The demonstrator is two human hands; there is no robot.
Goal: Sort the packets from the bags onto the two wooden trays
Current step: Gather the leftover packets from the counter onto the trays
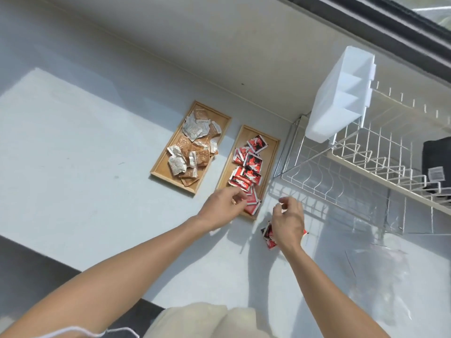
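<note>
From the head camera, a pale worktop (pixel 85 142) carries two wooden trays side by side. The left tray (pixel 168 164) holds a loose heap of brown and white packets (pixel 192 145). The right tray (pixel 271 152) holds a pile of red packets (pixel 249 167) that runs from its far end to its near end.

The left hand (pixel 224 208) reaches over the near corner of the right tray, its fingers (pixel 238 197) curled loosely above the nearest red packets; whether it grips one cannot be told.

The right hand (pixel 289 222) hovers over the worktop just beside that tray, fingers bent with the tips drawn together; whether anything small is pinched there is unclear. Beneath its palm a few more red packets (pixel 269 237) lie on the worktop, partly hidden.

A clear plastic bag (pixel 380 272) lies flat on the worktop to the right. Behind it stands a white wire dish rack (pixel 353 172) with a white plastic container (pixel 341 93) hanging on its end.
</note>
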